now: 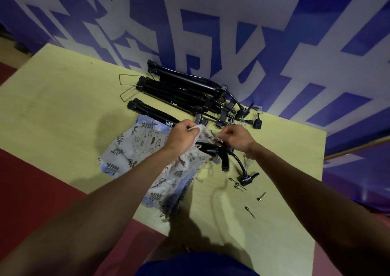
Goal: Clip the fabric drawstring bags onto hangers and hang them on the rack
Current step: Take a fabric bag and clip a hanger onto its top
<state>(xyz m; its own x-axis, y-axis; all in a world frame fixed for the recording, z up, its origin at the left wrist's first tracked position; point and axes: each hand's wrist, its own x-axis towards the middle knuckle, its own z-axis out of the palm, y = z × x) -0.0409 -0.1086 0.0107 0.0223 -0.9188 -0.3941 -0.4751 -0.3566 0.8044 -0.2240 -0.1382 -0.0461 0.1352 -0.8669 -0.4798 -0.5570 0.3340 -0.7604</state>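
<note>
A pile of printed fabric drawstring bags (135, 149) lies on the yellow table (63, 98), pale with leaf and animal patterns. My left hand (182, 135) grips the top edge of one pale bag (203, 134) and lifts it off the pile. My right hand (234, 137) pinches the same bag's edge or cord at its right side, just above a black pump-like tool (213, 150). Neither hangers with clips nor a rack can be made out for certain; a bent wire frame (126, 88) lies at the back.
Several black pumps (181, 90) lie in a row by the blue and white banner wall (232, 33). Small metal needles and adapters (249, 193) are scattered on the table's right part. A black hose with a T-handle (247, 177) lies near them. Red floor (31, 180) borders the table.
</note>
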